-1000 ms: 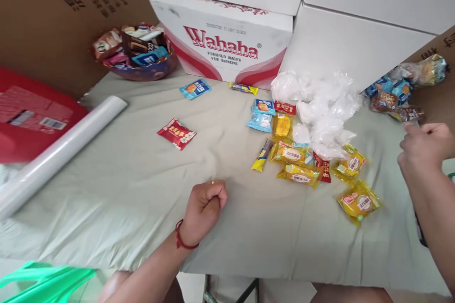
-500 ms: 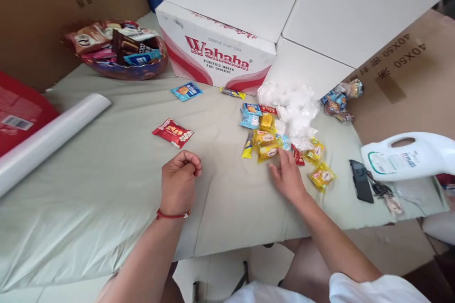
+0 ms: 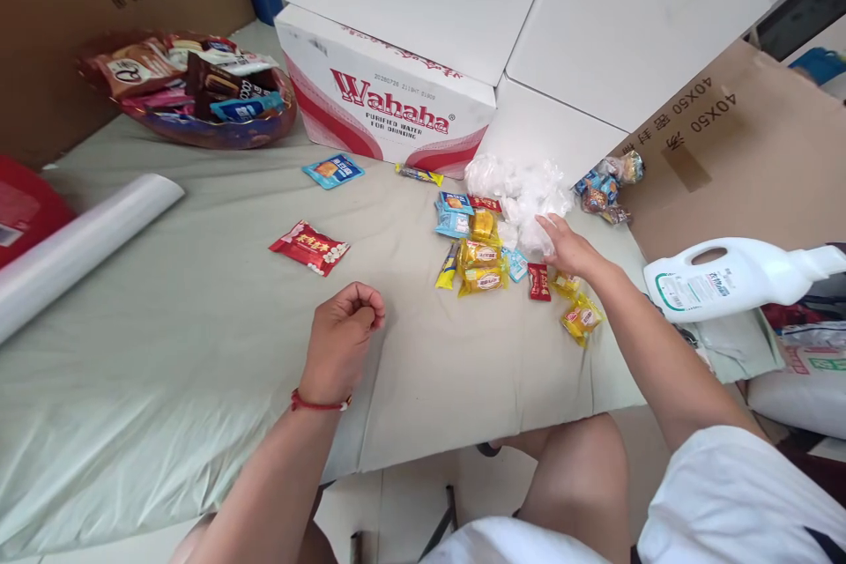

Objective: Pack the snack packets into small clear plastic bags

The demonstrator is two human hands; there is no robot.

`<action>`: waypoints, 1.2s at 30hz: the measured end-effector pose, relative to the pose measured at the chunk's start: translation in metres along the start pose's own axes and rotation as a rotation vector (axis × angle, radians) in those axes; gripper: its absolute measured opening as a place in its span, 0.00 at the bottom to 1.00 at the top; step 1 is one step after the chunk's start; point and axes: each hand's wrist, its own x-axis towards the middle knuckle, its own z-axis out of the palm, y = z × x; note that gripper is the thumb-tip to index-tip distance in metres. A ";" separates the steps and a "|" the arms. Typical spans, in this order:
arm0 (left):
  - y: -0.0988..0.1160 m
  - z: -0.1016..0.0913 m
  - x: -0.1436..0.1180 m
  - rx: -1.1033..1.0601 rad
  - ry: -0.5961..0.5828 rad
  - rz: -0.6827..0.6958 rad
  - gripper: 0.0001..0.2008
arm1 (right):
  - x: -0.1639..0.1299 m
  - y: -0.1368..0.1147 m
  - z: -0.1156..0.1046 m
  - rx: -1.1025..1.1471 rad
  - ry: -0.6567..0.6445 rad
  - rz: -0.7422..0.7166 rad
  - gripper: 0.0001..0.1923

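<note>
My left hand (image 3: 347,339) rests on the cloth in a loose fist, with nothing showing in it. Beyond it lies a red snack packet (image 3: 310,248). My right hand (image 3: 569,247) reaches over the heap of clear plastic bags (image 3: 522,194), fingers stretched out and fingertips at the heap's right side. Beside the heap sit several yellow-wrapped cakes (image 3: 485,279), light blue packets (image 3: 453,216) and a small red packet (image 3: 538,282). More yellow-wrapped cakes (image 3: 582,319) lie below my right wrist, partly covered by it. A slim yellow-and-blue packet (image 3: 448,265) lies left of the cakes.
A bowl of snacks (image 3: 264,130) stands back left, beside a white Wahaha carton (image 3: 397,119). A blue packet (image 3: 334,170) and a yellow stick packet (image 3: 419,174) lie before the carton. A white roll (image 3: 92,247) is at left, a white jug (image 3: 727,278) at right.
My right hand has left the yellow-wrapped cakes and moved up and right to the plastic bags. My left fist stays nearly in place. The view has shifted slightly right.
</note>
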 end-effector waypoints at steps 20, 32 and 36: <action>-0.014 0.010 0.002 0.171 -0.107 -0.012 0.06 | 0.088 -0.033 0.036 0.228 0.406 0.131 0.27; -0.009 0.019 0.011 0.213 -0.113 0.009 0.07 | 0.109 -0.068 0.022 0.345 0.320 0.235 0.37; -0.006 0.014 0.009 0.199 -0.079 -0.008 0.07 | 0.057 -0.024 -0.013 0.709 0.116 0.156 0.37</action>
